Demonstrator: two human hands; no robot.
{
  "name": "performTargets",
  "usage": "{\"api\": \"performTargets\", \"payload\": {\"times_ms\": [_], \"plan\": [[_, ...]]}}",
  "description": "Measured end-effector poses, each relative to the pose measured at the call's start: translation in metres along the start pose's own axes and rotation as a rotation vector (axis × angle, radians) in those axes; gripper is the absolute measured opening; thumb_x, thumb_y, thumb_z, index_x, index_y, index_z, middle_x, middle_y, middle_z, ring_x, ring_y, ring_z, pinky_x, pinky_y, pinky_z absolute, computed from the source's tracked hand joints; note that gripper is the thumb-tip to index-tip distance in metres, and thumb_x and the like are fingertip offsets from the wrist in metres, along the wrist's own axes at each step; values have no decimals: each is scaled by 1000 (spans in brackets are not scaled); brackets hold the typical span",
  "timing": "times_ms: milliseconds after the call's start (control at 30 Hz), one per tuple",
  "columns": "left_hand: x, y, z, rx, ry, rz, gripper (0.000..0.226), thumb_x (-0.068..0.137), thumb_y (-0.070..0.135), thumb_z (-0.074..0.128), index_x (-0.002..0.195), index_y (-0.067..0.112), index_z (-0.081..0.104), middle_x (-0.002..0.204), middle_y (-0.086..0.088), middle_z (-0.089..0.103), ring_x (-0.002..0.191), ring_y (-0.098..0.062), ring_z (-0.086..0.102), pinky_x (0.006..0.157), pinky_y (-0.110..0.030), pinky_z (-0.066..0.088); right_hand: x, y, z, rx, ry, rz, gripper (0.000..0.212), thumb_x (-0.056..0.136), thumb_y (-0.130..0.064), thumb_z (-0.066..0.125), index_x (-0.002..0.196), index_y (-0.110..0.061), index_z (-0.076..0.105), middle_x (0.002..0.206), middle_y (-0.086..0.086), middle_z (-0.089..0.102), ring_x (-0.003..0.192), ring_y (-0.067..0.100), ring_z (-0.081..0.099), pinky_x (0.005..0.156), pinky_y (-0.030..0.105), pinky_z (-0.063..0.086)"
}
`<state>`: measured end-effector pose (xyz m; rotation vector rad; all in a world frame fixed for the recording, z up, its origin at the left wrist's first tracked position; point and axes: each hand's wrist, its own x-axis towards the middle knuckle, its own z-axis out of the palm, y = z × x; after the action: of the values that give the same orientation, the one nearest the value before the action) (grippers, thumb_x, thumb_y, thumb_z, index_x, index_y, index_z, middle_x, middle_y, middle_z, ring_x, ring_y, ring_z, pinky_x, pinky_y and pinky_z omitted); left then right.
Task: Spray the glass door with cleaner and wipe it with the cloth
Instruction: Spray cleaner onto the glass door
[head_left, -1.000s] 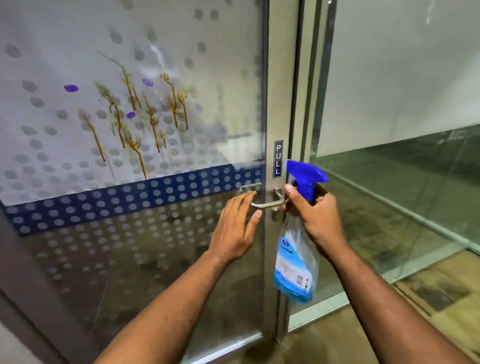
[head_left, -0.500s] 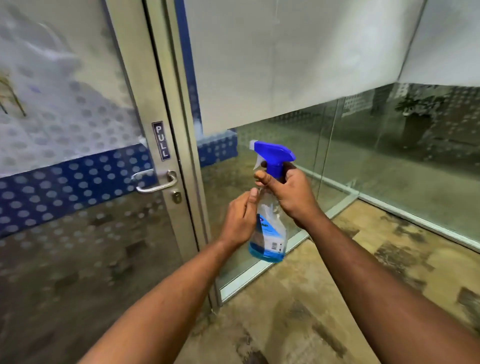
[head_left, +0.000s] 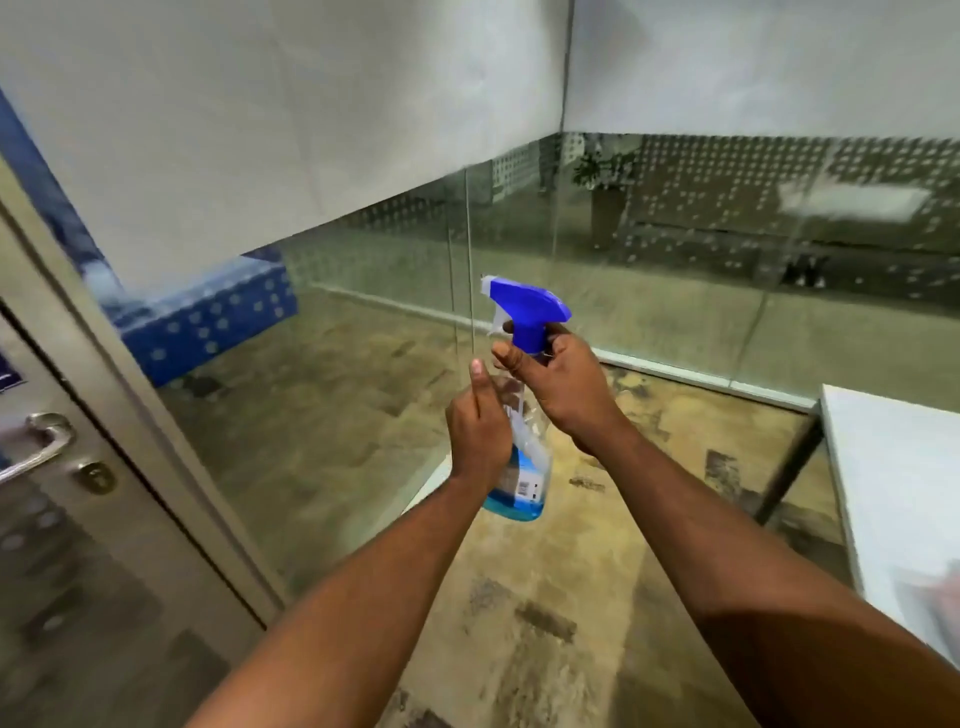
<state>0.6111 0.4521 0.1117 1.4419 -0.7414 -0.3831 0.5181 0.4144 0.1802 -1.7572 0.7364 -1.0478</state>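
A clear spray bottle (head_left: 525, 467) with a blue trigger head and a little blue liquid hangs in front of me. My right hand (head_left: 563, 384) grips its neck just under the head. My left hand (head_left: 478, 431) is wrapped round the bottle's body from the left, thumb pointing up. The glass door (head_left: 78, 597) with its metal lever handle (head_left: 44, 441) is at the far left edge, away from both hands. No cloth can be made out clearly.
Fixed glass panels (head_left: 363, 364) with frosted film above run from the door frame (head_left: 130, 415) to the right. A white table (head_left: 904, 493) on a dark leg stands at the right, something blurred at its near edge. Mottled brown floor lies below.
My view has swung right, away from the door. My left hand left the door handle and closed on the bottle's body; the right hand keeps the neck.
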Motion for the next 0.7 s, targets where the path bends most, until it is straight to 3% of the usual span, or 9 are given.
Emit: {"api": "performTargets", "payload": {"times_ms": [67, 267, 400, 533, 567, 633, 700], "plan": [[8, -5, 26, -41, -39, 17, 62, 110, 40, 31, 57, 26, 59, 49, 9, 61, 51, 2, 57, 61, -24, 46, 6, 14, -19, -61, 44, 28, 48, 81, -46, 76, 110, -9, 66, 100, 14, 74, 95, 33, 69, 88, 50, 55], [26, -17, 99, -100, -274, 26, 60, 109, 42, 29, 58, 17, 46, 49, 6, 51, 47, -7, 49, 54, -28, 39, 17, 55, -72, -297, 195, 78, 42, 81, -44, 78, 111, -18, 64, 99, -2, 73, 92, 15, 68, 87, 39, 56], [27, -23, 149, -113, -441, 50, 63, 109, 47, 26, 57, 26, 54, 49, 13, 60, 48, 0, 58, 48, -11, 40, 15, 72, -112, -399, 320, 121, 36, 85, -45, 74, 113, -25, 65, 97, -13, 70, 88, 4, 66, 80, 28, 55], [10, -21, 197, -151, -600, 27, 62, 107, 53, 25, 63, 38, 67, 64, 12, 68, 66, -3, 69, 64, -23, 55, 3, 79, -153, -451, 426, 202, 34, 85, -52, 71, 112, -38, 57, 94, -29, 61, 85, -8, 61, 67, 7, 43], [4, -20, 209, -153, -632, 46, 60, 105, 54, 24, 66, 39, 67, 68, 13, 70, 70, -1, 71, 67, -21, 55, 0, 81, -164, -472, 460, 222, 33, 85, -54, 70, 111, -41, 55, 92, -33, 59, 82, -12, 60, 64, 4, 40], [-12, -18, 234, -143, -696, 78, 55, 101, 57, 22, 72, 39, 65, 73, 17, 70, 70, 6, 69, 64, -9, 51, -13, 86, -187, -485, 531, 267, 34, 84, -56, 70, 109, -42, 53, 90, -35, 57, 79, -13, 58, 63, 4, 38], [-29, -17, 255, -84, -795, 87, 54, 100, 61, 19, 77, 40, 63, 79, 13, 71, 70, 4, 69, 64, -10, 50, -29, 92, -209, -498, 597, 309, 35, 84, -59, 69, 109, -40, 54, 92, -31, 59, 79, -8, 59, 68, 9, 40]]}}
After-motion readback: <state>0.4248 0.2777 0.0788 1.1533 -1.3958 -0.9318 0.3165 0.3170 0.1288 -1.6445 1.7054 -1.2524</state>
